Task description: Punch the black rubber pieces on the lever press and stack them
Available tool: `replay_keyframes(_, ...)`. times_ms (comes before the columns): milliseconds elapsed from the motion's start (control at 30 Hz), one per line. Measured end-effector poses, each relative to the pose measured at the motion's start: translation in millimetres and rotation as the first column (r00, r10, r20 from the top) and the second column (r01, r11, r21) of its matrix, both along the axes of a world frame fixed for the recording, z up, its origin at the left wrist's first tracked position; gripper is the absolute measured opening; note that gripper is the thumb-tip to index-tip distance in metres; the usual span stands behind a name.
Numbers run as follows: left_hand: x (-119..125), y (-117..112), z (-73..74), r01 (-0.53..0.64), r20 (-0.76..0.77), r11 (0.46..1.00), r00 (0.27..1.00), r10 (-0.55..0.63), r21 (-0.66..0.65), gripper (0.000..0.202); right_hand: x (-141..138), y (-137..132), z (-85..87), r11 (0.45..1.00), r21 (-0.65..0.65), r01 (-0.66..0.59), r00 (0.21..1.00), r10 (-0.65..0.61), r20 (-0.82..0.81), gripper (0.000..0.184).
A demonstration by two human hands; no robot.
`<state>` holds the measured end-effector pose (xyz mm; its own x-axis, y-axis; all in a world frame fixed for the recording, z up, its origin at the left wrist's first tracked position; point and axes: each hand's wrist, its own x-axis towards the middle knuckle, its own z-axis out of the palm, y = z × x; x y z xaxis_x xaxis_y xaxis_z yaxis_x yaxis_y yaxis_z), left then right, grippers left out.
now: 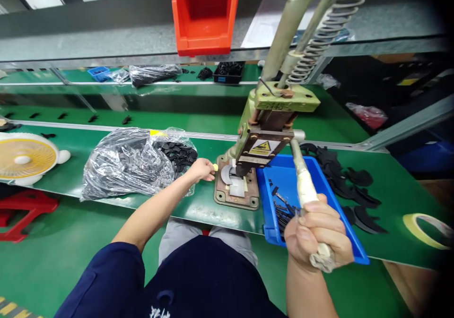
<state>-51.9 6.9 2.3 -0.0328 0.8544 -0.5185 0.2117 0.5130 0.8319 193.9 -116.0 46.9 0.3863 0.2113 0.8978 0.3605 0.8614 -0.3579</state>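
Observation:
My right hand (pixel 319 233) is wrapped round the taped lever handle (pixel 305 183) of a green hand press (pixel 262 138). My left hand (pixel 203 169) is at the left edge of the press base (pixel 220 196), its fingers drawn together. A small yellow patch (pixel 215 167) shows at its fingertips; whether it is held or worn I cannot tell. On the base, under the press head, sits a grey curved piece (pixel 226 175) beside a pale plate (pixel 237 187). Close behind my left hand, a clear plastic bag (pixel 129 164) spills black parts (pixel 177 155).
Right of the press, a blue tray (pixel 287 176) holds slim black pieces (pixel 282 209). Beyond it lie black curved parts (pixel 354 190) and a tape roll (pixel 425 230). A fan (pixel 26 157) stands far left. Overhead, a red bin (pixel 205 20) hangs at the shelf edge.

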Motion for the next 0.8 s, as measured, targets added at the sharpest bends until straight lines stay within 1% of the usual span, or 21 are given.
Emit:
replay_keyframes(67,-35,-1,4.0,0.004,-0.191,0.993,0.981,0.019,0.115,0.004,-1,2,0.1,1.0,0.029,0.005,1.0,-0.005,-0.027,0.037)
replay_keyframes(100,-52,-2,5.7,0.035,-0.325,0.983,0.945,0.027,0.182,0.003,-2,4,0.2,0.999,0.048,0.012,0.999,-0.01,-0.04,0.038)
replay_keyframes(133,-69,-2,6.9,0.105,-0.469,0.964,0.883,0.023,0.244,0.007,-3,6,0.4,0.998,0.066,0.019,0.999,-0.016,-0.051,0.039)
replay_keyframes(167,-83,-2,7.4,0.191,-0.603,0.944,0.797,0.011,0.27,0.012,-4,8,0.6,0.996,0.082,0.027,0.998,-0.022,-0.06,0.041)
replay_keyframes(200,-94,-3,7.1,0.287,-0.711,0.922,0.703,-0.018,0.26,0.017,-5,9,0.8,0.995,0.091,0.032,0.998,-0.026,-0.064,0.041)
replay_keyframes(267,-105,-2,4.5,0.447,-0.845,0.878,0.525,-0.102,0.172,0.026,-5,11,1.0,0.994,0.1,0.037,0.997,-0.031,-0.064,0.043)
replay_keyframes(333,-106,0,0.8,0.534,-0.899,0.843,0.4,-0.178,0.07,0.031,-5,9,0.8,0.996,0.081,0.036,0.998,-0.032,-0.053,0.042)
replay_keyframes(367,-104,2,-0.7,0.555,-0.913,0.831,0.356,-0.198,0.036,0.032,-4,8,0.6,0.997,0.062,0.036,0.998,-0.033,-0.046,0.041)
replay_keyframes(433,-98,7,-2.5,0.566,-0.93,0.824,0.299,-0.214,-0.007,0.031,-3,3,-0.1,0.999,0.015,0.04,0.999,-0.04,-0.026,0.037)
replay_keyframes(500,-94,12,-2.4,0.567,-0.937,0.823,0.263,-0.229,-0.042,0.028,-1,-1,-0.7,0.999,-0.03,0.041,0.999,-0.041,-0.003,0.033)
replay_keyframes(667,-90,20,0.9,0.6,-0.95,0.793,0.177,-0.257,-0.103,0.028,3,-6,0.0,0.997,-0.073,0.027,0.998,-0.023,0.052,0.027)
replay_keyframes(733,-90,21,2.0,0.604,-0.954,0.789,0.156,-0.257,-0.114,0.028,4,-7,0.8,0.996,-0.082,0.028,0.998,-0.024,0.058,0.027)
replay_keyframes(800,-89,22,3.5,0.598,-0.949,0.792,0.163,-0.271,-0.124,0.028,4,-8,1.3,0.995,-0.1,0.019,0.998,-0.013,0.064,0.026)
